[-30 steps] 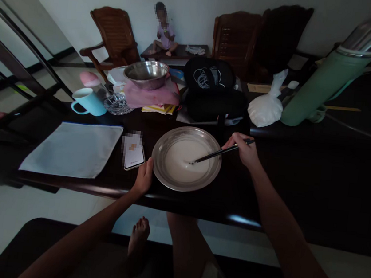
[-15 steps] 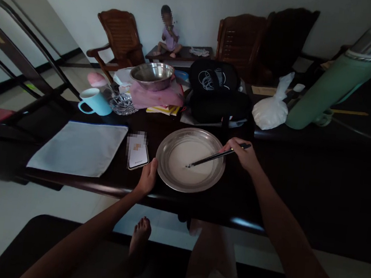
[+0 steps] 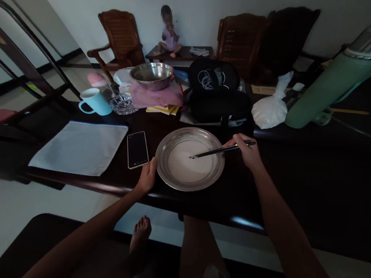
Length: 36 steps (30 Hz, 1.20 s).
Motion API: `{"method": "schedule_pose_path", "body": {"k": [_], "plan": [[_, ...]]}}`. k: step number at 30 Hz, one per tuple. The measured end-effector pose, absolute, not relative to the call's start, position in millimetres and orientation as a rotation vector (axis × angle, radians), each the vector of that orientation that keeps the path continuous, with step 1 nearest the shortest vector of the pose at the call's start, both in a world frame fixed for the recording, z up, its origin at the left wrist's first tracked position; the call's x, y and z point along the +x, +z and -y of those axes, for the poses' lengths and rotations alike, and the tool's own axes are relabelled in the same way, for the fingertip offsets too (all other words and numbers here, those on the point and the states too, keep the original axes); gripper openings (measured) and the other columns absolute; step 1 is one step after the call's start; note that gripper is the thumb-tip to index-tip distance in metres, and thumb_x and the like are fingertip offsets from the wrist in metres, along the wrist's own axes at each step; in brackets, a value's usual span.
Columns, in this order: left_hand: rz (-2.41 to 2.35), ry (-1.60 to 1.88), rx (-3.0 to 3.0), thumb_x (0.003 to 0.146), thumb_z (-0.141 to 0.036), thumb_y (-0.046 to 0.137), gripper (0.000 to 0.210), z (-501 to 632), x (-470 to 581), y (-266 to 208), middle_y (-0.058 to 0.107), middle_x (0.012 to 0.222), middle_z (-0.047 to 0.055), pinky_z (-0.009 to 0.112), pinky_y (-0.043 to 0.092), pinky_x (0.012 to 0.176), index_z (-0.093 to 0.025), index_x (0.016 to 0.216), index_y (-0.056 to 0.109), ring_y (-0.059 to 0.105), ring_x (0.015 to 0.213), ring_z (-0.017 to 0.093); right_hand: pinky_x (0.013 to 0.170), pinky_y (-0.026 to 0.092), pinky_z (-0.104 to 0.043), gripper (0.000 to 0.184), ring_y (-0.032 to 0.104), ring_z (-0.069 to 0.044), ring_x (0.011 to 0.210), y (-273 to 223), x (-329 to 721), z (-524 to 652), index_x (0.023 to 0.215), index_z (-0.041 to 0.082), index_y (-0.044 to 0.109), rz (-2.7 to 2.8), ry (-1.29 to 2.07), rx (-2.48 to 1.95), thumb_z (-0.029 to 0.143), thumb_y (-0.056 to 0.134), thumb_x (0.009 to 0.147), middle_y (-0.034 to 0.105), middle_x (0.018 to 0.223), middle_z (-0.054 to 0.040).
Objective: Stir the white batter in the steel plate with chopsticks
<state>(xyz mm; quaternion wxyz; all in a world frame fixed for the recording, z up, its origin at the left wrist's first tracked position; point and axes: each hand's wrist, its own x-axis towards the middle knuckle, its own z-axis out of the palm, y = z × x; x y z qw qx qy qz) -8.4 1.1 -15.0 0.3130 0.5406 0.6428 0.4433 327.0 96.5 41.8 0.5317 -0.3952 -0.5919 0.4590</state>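
A round metal plate (image 3: 164, 172) holding a white liquid batter sits on the dark table (image 3: 300, 188) in front of me. My right hand (image 3: 246, 151) grips a pair of dark chopsticks (image 3: 217, 151), whose tips dip into the batter near the plate's middle. My left hand (image 3: 146, 178) rests at the plate's left rim on the table edge, thumb against the metal. A phone (image 3: 137, 149) with a dark screen lies just left of that hand.
A white cloth (image 3: 80, 147) lies at the left. Behind stand a blue mug (image 3: 95, 101), a steel bowl (image 3: 151, 74) on pink fabric, a black bag (image 3: 216, 91), a white plastic bag (image 3: 271, 109) and a green thermos (image 3: 329, 81). A small person sits far back among wooden chairs.
The chopstick tips have shifted within the batter, from lower centre toward the upper middle. The phone screen, lit earlier, is now dark. My left hand stays at the rim.
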Motion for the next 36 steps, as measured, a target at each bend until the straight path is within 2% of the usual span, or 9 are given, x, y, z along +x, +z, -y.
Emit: {"method": "schedule_pose_path", "body": {"k": [3, 8, 14, 19, 24, 30, 36], "plan": [[-1.698, 1.174, 1.415, 0.09, -0.076, 0.039, 0.066, -0.9, -7.9, -15.2, 0.058, 0.06, 0.004, 0.032, 0.05, 0.066, -0.019, 0.06, 0.055, 0.057, 0.064, 0.019, 0.066, 0.055, -0.035, 0.052, 0.07, -0.02, 0.058, 41.9, 326.7, -96.6, 0.056, 0.024, 0.064, 1.4, 1.093, -0.936, 0.068, 0.066, 0.081, 0.072, 0.056, -0.002], [-1.693, 1.189, 1.371, 0.091, -0.072, 0.042, 0.062, -0.6, -7.5, -14.9, 0.059, 0.061, 0.004, 0.032, 0.052, 0.071, -0.019, 0.062, 0.056, 0.06, 0.069, 0.021, 0.078, 0.056, -0.036, 0.045, 0.073, -0.021, 0.07, 41.9, 322.5, -93.3, 0.064, 0.024, 0.069, 1.491, 1.122, -0.942, 0.065, 0.069, 0.081, 0.077, 0.067, -0.0025], [-1.685, 1.177, 1.361, 0.089, -0.076, 0.04, 0.064, -0.9, -6.6, -14.7, 0.058, 0.063, 0.004, 0.034, 0.05, 0.072, -0.019, 0.062, 0.055, 0.057, 0.068, 0.021, 0.066, 0.055, -0.035, 0.052, 0.07, -0.021, 0.059, 40.5, 323.3, -94.7, 0.055, 0.024, 0.063, 1.395, 1.094, -0.948, 0.068, 0.065, 0.082, 0.072, 0.057, -0.0028], [-1.683, 1.174, 1.348, 0.09, -0.073, 0.041, 0.062, -0.6, -6.3, -14.1, 0.06, 0.066, 0.005, 0.034, 0.051, 0.076, -0.019, 0.065, 0.057, 0.059, 0.073, 0.022, 0.076, 0.056, -0.036, 0.045, 0.073, -0.022, 0.07, 41.1, 321.8, -92.9, 0.063, 0.023, 0.069, 1.491, 1.122, -0.924, 0.065, 0.068, 0.082, 0.076, 0.066, -0.0029], [-1.683, 1.168, 1.321, 0.09, -0.073, 0.042, 0.061, -0.4, -6.0, -12.6, 0.06, 0.065, 0.005, 0.034, 0.05, 0.075, -0.019, 0.065, 0.057, 0.059, 0.073, 0.023, 0.065, 0.055, -0.035, 0.051, 0.07, -0.02, 0.058, 41.6, 326.7, -96.4, 0.055, 0.023, 0.064, 1.364, 1.085, -0.93, 0.067, 0.067, 0.081, 0.071, 0.056, -0.0023], [-1.703, 1.2, 1.313, 0.091, -0.07, 0.043, 0.057, -0.4, -4.8, -11.6, 0.056, 0.06, 0.004, 0.033, 0.05, 0.071, -0.021, 0.063, 0.055, 0.059, 0.073, 0.023, 0.082, 0.056, -0.038, 0.045, 0.075, -0.023, 0.076, 40.7, 321.9, -93.1, 0.066, 0.024, 0.071, 1.54, 1.122, -0.924, 0.065, 0.067, 0.082, 0.077, 0.07, -0.0031], [-1.685, 1.198, 1.303, 0.091, -0.067, 0.044, 0.055, -0.5, -5.5, -12.8, 0.053, 0.057, 0.003, 0.033, 0.049, 0.07, -0.021, 0.063, 0.054, 0.059, 0.074, 0.023, 0.066, 0.055, -0.035, 0.052, 0.07, -0.021, 0.06, 42.1, 325.0, -94.4, 0.055, 0.024, 0.065, 1.417, 1.083, -0.934, 0.067, 0.064, 0.083, 0.072, 0.058, -0.0029]]}}
